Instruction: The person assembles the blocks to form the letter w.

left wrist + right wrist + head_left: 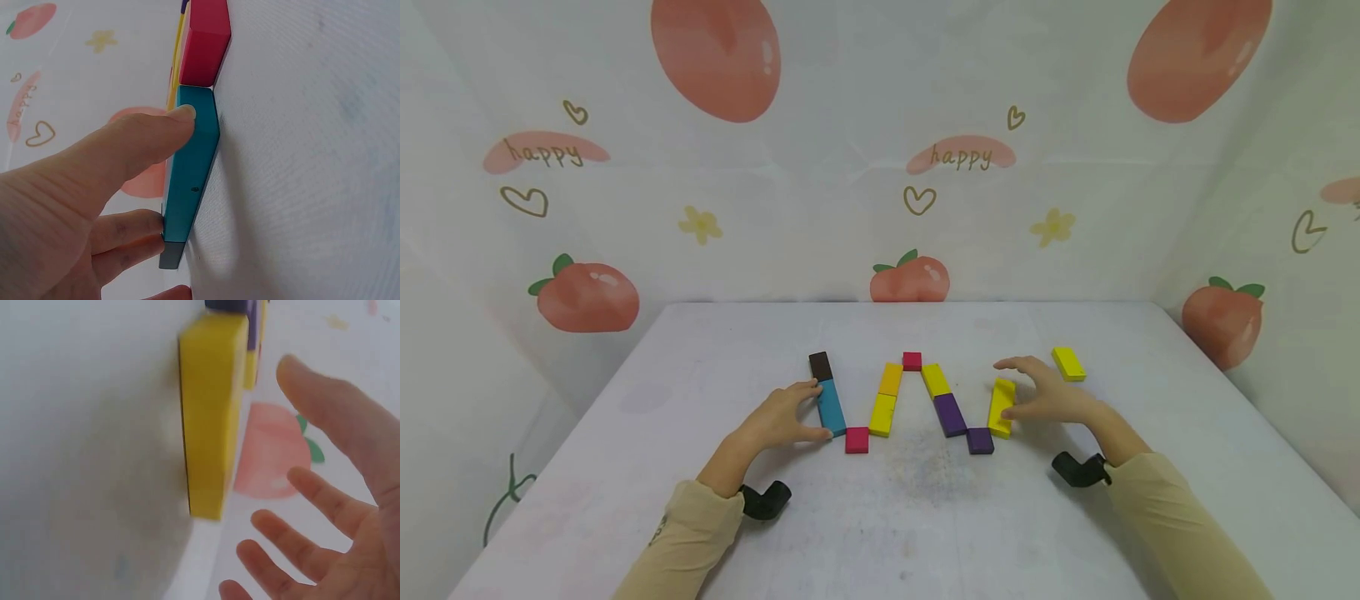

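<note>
In the head view, wooden blocks form a zigzag row. My left hand point(778, 417) touches the blue block point(831, 410) with its thumb near the red square point(857, 440) and its fingertips near the dark brown block point(820, 366). The left wrist view shows the thumb point(178, 119) resting on the block's side edge. My right hand point(1048, 396) lies beside an upright-slanting yellow block point(1002, 407) at the row's right end, thumb and fingers spread. In the right wrist view a gap separates that thumb from the yellow block point(209, 412), and nothing is held.
A loose yellow block point(1068, 364) lies beyond my right hand. Between the hands run orange point(891, 379), yellow point(882, 415) and purple point(950, 415) blocks, a red square point(912, 361) at the peak and a purple square point(980, 441). A printed cloth point(820, 233) hangs behind the white table point(910, 533).
</note>
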{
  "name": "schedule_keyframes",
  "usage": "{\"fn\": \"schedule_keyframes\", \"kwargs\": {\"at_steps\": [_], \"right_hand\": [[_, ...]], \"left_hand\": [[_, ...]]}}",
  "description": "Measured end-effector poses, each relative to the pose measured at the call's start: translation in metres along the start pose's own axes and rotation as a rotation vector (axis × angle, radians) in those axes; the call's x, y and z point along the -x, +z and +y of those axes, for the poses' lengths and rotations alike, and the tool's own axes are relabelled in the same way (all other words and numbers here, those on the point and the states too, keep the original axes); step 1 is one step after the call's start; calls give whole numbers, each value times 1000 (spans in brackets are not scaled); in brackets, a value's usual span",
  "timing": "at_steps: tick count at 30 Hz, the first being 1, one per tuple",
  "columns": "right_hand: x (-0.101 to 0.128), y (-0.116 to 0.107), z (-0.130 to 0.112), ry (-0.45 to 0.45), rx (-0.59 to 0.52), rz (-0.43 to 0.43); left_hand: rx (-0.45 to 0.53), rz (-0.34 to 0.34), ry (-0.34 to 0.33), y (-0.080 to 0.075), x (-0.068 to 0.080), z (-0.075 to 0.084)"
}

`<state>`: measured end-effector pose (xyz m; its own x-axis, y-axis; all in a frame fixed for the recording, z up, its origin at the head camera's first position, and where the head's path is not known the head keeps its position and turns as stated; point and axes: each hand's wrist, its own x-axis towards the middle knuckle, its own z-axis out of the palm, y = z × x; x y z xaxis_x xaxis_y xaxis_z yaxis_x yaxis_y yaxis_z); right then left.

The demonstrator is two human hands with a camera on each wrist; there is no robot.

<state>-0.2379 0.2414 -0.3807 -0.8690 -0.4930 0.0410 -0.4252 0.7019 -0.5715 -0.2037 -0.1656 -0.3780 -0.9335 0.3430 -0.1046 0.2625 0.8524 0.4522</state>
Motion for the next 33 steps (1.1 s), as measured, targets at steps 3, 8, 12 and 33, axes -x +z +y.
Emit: {"fn": "schedule_keyframes", "kwargs": {"at_steps": [3, 8, 12, 33], "right_hand": [[2, -9, 8, 26, 0, 41], [4, -26, 23, 106, 41, 115], [7, -36, 36, 220, 57, 140], [6, -50, 80, 332, 40, 4]], "left_hand": [[10, -1, -5, 0, 0, 0], [10, -5, -4, 0, 0, 0], [0, -6, 1, 0, 1, 0], [0, -6, -8, 0, 1, 0]]}}
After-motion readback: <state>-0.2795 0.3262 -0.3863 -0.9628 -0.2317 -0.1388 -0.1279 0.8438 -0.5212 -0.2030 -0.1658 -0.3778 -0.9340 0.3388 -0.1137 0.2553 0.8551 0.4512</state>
